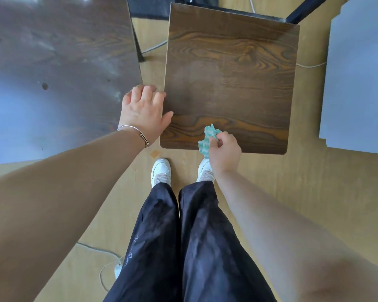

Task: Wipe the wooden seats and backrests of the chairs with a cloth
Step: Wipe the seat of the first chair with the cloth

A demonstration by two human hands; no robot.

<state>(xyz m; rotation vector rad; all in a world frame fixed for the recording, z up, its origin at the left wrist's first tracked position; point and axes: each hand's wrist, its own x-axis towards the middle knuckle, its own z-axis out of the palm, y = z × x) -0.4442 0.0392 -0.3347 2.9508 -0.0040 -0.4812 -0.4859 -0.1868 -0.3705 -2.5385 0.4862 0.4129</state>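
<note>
While right hand pinches one cloth, left hand steadies one seat.

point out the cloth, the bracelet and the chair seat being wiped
cloth (207,139): head view, on the crumpled green middle beside the right hand's fingers
bracelet (138,132): head view, on the thin band across the left wrist
chair seat (231,73): head view, on bare wood at the seat's middle
</note>
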